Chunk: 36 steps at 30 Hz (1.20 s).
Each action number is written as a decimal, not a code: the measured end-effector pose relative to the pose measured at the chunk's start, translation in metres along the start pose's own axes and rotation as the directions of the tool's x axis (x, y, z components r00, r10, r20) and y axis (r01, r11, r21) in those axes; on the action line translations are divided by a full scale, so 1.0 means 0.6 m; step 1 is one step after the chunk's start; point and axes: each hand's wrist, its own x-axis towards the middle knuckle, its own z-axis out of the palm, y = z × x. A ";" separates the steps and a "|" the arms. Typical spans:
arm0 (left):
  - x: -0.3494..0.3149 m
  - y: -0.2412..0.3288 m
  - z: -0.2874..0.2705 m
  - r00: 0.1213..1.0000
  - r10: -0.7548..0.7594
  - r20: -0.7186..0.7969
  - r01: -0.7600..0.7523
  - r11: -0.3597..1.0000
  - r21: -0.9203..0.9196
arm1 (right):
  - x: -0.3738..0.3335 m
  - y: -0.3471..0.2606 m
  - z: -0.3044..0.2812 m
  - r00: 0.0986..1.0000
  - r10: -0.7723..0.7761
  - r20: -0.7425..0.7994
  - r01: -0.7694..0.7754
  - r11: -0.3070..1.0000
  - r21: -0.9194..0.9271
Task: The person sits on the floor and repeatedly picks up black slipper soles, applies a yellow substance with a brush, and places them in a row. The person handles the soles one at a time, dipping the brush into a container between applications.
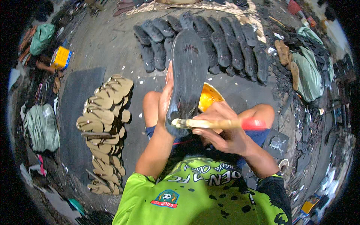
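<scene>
My left hand (164,99) grips a long black shoe sole (188,69) from its left edge and underside, with most of the fingers hidden behind it. The sole's upper face looks wet and streaked. In my right hand (224,129), a brush (213,124) with a pale, crusted handle and a blurred red end lies sideways. Its tip touches the sole's near, heel end. Just beyond my right hand, partly covered by it, sits a container (214,89) holding orange-yellow glue-like stuff (207,99).
Rows of black soles (225,41) lie on the ground ahead. To the left, tan flip-flops (103,116) stand stacked beside a dark mat (77,97). A yellow-and-blue tin (61,58) and green bags (42,39) are at far left. Scraps and a pale green sack (308,73) lie right.
</scene>
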 end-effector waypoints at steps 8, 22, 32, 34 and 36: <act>-0.048 -0.008 0.012 0.995 -0.077 -0.069 0.095 0.938 0.334 | 0.113 0.075 -0.039 0.961 0.160 -0.227 -0.156 0.987 0.038; -0.048 0.045 -0.102 0.989 -0.029 -0.144 0.047 0.991 0.123 | 0.046 0.140 0.024 0.990 0.138 -0.003 -0.138 0.989 0.046; 0.245 0.148 -0.344 0.834 0.152 -0.530 0.115 0.892 0.438 | -0.055 0.132 0.024 0.741 0.647 -0.179 -0.596 0.756 0.270; 0.311 0.143 -0.389 0.810 0.144 -0.569 0.187 0.856 0.482 | -0.069 0.149 -0.003 0.655 0.717 -0.238 -0.674 0.697 0.245; 0.372 0.136 -0.443 0.811 0.053 -0.583 0.314 0.800 0.511 | -0.083 0.153 -0.021 0.568 0.786 -0.247 -0.773 0.612 0.170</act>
